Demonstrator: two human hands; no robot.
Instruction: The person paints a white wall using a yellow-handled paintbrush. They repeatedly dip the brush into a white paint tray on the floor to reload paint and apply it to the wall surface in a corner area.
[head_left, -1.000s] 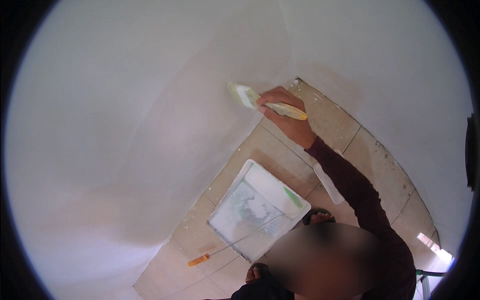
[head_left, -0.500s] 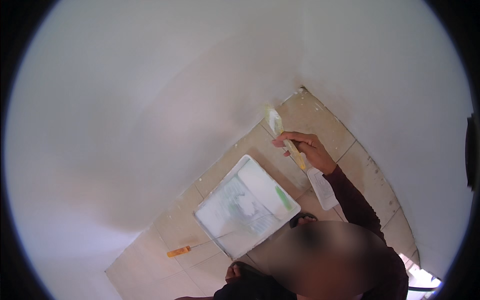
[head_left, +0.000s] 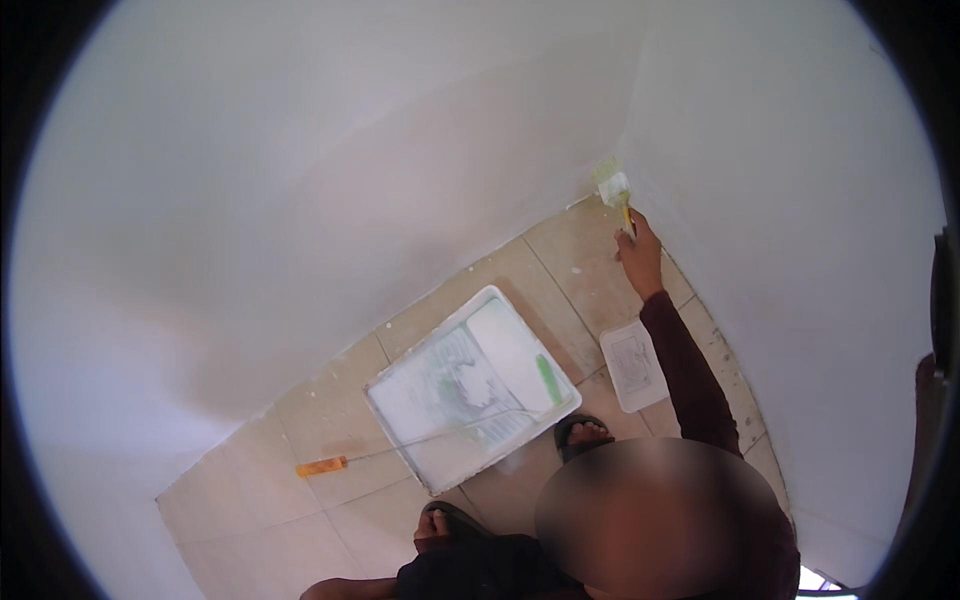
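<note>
My right hand [head_left: 642,256] is closed round the handle of a paintbrush [head_left: 614,190] with a yellowish handle and white paint on its head. Its bristles point at the foot of the wall, close to the room's corner; whether they touch the wall I cannot tell. My left hand does not show. Below and left of the brush, a white paint tray [head_left: 400,452] lies on the floor with white paint in it. A paint roller [head_left: 321,467] rests across the tray, its orange handle out over the left side and a green patch of its sleeve showing at the right.
A small white plastic tub or lid [head_left: 632,366] lies on the tiled floor [head_left: 555,290] right of the paint tray. White walls [head_left: 420,130] meet at the far right corner. My sandalled feet [head_left: 585,432] stand close to the tray's near side. Paint specks dot the floor edge.
My right hand has carried the paintbrush farther away and to the right, to the corner, with the arm stretched out. The whole view has shifted slightly, while the tray and roller lie as before.
</note>
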